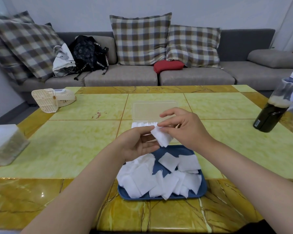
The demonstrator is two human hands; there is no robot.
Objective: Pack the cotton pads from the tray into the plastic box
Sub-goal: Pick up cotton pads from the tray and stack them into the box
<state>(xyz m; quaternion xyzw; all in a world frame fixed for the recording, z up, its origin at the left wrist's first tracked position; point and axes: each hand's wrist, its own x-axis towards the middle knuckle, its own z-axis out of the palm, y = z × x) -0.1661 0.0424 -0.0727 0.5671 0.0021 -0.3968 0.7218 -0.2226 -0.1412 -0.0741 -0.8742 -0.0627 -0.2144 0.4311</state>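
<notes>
While pinching cotton pads [161, 138] w/ L hand [139, 144] & R hand [184, 129] over tray [204, 190], packing approx. midway: plastic box [152, 110] part-filled, heap [142, 181] remaining.

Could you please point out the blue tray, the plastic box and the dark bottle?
blue tray [178, 150]: head view, its bare far end.
plastic box [149, 109]: head view, its open clear lid.
dark bottle [267, 117]: head view, its lower body.

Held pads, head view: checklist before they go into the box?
1. Held pads gripped by left hand and right hand: ok.
2. Plastic box lid open: ok.
3. Room left in the box: cannot tell, the hands cover it.
4. Tray emptied: not ok, many loose pads on it.
5. Bottle clear of the path: ok, far right.
</notes>
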